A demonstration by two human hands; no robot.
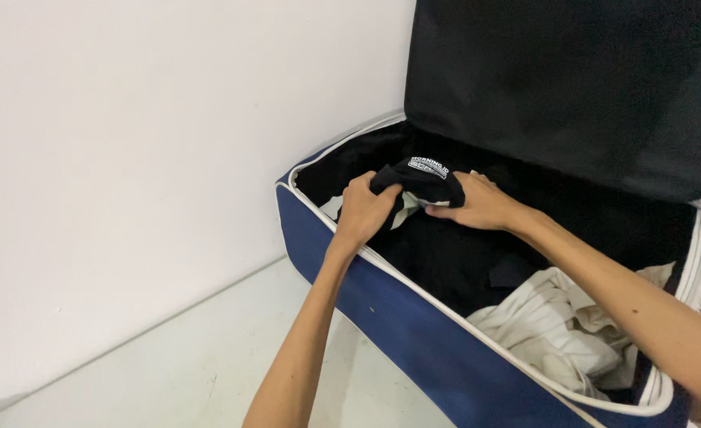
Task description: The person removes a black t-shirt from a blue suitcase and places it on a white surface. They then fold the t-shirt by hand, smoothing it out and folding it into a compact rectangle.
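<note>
**Both hands on a black garment inside the open suitcase**

Pale, bare wall [128,143] and a light floor [200,364] frame a navy blue fabric suitcase with white piping [414,333], which lies on the floor with its black-lined lid [572,87] propped open. At the far left corner of the case, the left hand [364,211] and the right hand [481,204] each have their grip closed on a bunched black cloth garment with a white printed patch [422,181], holding it just above the dark lining. A crumpled cream-white cloth [561,333] lies at the near right end of the case, well apart from the hands. By the look of it, the garment is being pressed or arranged in the corner; finishing calls for both hands flattening it evenly.
</note>
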